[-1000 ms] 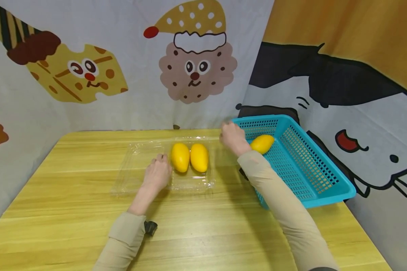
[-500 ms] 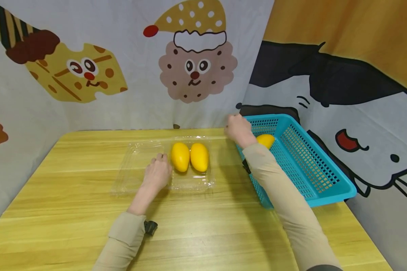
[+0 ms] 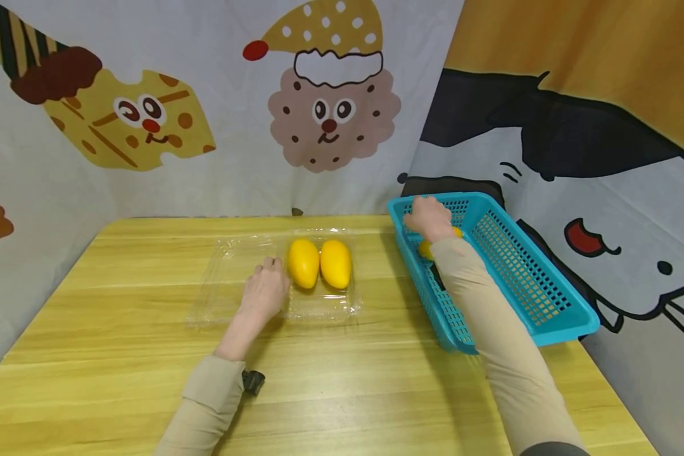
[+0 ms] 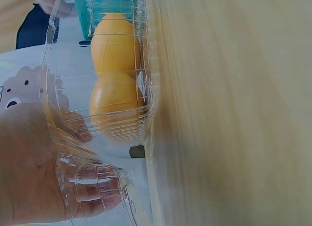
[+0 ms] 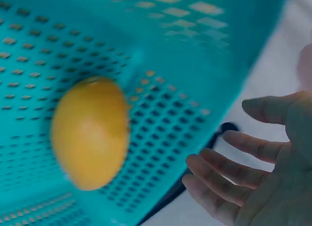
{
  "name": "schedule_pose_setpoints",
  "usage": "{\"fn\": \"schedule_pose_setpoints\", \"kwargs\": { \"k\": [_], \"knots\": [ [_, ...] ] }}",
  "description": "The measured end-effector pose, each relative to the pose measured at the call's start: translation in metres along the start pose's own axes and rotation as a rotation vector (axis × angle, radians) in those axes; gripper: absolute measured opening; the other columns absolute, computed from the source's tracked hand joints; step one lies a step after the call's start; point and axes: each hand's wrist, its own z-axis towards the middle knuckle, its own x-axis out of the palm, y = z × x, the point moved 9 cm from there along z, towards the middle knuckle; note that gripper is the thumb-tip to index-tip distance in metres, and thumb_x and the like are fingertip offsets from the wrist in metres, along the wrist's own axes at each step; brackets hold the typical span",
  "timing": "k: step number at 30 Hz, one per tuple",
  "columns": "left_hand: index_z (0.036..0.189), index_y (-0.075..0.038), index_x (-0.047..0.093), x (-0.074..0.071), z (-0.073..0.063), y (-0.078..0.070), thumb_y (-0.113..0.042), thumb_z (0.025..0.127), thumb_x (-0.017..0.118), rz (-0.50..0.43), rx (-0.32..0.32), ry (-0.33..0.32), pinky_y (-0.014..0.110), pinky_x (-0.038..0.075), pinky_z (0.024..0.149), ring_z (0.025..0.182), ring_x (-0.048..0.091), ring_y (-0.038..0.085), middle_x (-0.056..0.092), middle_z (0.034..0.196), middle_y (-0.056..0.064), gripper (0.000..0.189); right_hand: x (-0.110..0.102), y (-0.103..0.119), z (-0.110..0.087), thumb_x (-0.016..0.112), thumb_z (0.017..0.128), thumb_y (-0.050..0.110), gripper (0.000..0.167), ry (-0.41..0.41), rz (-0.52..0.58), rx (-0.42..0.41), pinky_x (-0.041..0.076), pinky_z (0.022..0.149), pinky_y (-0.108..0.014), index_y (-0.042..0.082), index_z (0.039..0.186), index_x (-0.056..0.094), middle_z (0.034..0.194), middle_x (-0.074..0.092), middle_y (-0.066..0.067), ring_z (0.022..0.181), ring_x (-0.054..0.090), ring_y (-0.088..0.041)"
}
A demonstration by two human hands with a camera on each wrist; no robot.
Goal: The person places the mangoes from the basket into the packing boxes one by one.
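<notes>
Two yellow mangoes (image 3: pixel 304 263) (image 3: pixel 335 264) lie side by side in the right half of a clear plastic clamshell box (image 3: pixel 322 308), which stands unfolded on the table. At the fold between its halves my left hand (image 3: pixel 266 288) pinches the plastic; in the left wrist view the thumb (image 4: pixel 75 126) and fingers (image 4: pixel 97 189) show on either side of it. My right hand (image 3: pixel 429 218) is over the far left corner of a blue basket (image 3: pixel 524 272). Its fingers are spread with nothing in them in the right wrist view. Close by, one mango (image 5: pixel 91 133) lies inside the basket.
The wooden table (image 3: pixel 330 386) runs back to a printed curtain (image 3: pixel 216 190), with another curtain side at the right. The basket's rim (image 3: pixel 589 324) stands up near the table's right side. A black wrist device (image 3: pixel 253 382) sits at the left cuff.
My right hand has moved right, from beside the basket's left rim to over its inside, now covering part of the mango there. My left hand and the clamshell box have stayed put.
</notes>
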Motion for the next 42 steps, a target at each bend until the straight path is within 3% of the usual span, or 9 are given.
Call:
{"fn": "schedule_pose_setpoints", "kwargs": {
  "k": [3,8,13,18,20,24,30,42],
  "knots": [
    [0.126,0.012,0.046,0.000,0.000,0.000,-0.018,0.095,0.050,0.000,-0.003,0.005,0.045,0.059,0.071,0.093,0.059,0.037,0.056,0.117,0.026,0.043,0.009,-0.017,0.002,0.044,0.096,0.027,0.050,0.033,0.003,0.028,0.050,0.084,-0.056,-0.002,0.137,0.041,0.131,0.046,-0.031,0.107,0.052,-0.045],
    [0.127,0.012,0.046,0.001,0.001,0.001,-0.017,0.096,0.049,0.002,-0.005,0.008,0.045,0.059,0.072,0.094,0.060,0.038,0.056,0.118,0.027,0.043,0.025,-0.042,0.004,0.045,0.096,0.034,0.067,0.067,0.024,0.089,0.036,0.103,-0.066,-0.005,0.147,0.024,0.146,0.022,-0.038,0.128,0.031,-0.057],
    [0.128,0.011,0.046,0.001,0.002,0.001,-0.017,0.095,0.049,0.000,-0.009,0.007,0.047,0.058,0.073,0.096,0.060,0.038,0.056,0.119,0.026,0.043,0.040,-0.065,0.004,0.045,0.096,0.038,0.073,0.083,0.027,0.164,0.037,0.103,-0.065,-0.009,0.146,0.019,0.147,0.018,-0.040,0.129,0.029,-0.059],
    [0.128,0.011,0.046,0.001,0.002,0.000,-0.018,0.096,0.049,0.013,0.002,0.001,0.046,0.058,0.073,0.095,0.060,0.038,0.056,0.119,0.027,0.044,0.050,-0.083,0.004,0.042,0.095,0.042,0.078,0.095,0.032,0.242,0.041,0.101,-0.061,-0.013,0.144,0.018,0.146,0.017,-0.040,0.125,0.036,-0.056],
    [0.128,0.011,0.046,0.001,0.002,0.000,-0.018,0.096,0.049,0.013,0.003,-0.002,0.045,0.058,0.073,0.094,0.060,0.037,0.056,0.118,0.027,0.044,0.051,-0.085,0.003,0.044,0.094,0.042,0.077,0.091,0.051,0.251,0.044,0.098,-0.058,-0.014,0.142,0.023,0.141,0.024,-0.040,0.119,0.042,-0.053],
    [0.129,0.011,0.046,0.001,0.002,0.001,-0.018,0.095,0.050,0.005,-0.002,0.004,0.046,0.058,0.073,0.094,0.060,0.037,0.056,0.119,0.026,0.045,0.058,-0.085,0.001,0.046,0.092,0.039,0.075,0.124,0.074,0.225,0.048,0.091,-0.054,-0.014,0.141,0.024,0.132,0.034,-0.039,0.109,0.049,-0.047],
    [0.132,0.011,0.043,0.003,0.002,0.001,-0.019,0.096,0.050,0.000,-0.005,0.020,0.047,0.058,0.077,0.099,0.059,0.039,0.054,0.123,0.027,0.047,0.070,-0.087,-0.001,0.050,0.091,0.036,0.087,0.191,0.097,0.204,0.048,0.092,-0.054,-0.010,0.147,0.002,0.133,0.034,-0.042,0.112,0.047,-0.048],
    [0.132,0.011,0.043,0.002,0.001,0.002,-0.018,0.095,0.050,-0.009,-0.004,0.011,0.048,0.058,0.077,0.100,0.059,0.040,0.053,0.125,0.028,0.048,0.081,-0.081,0.008,0.064,0.087,0.025,0.090,0.220,0.128,0.087,0.047,0.088,-0.057,0.002,0.150,0.004,0.134,0.033,-0.039,0.111,0.047,-0.051]
  ]
}}
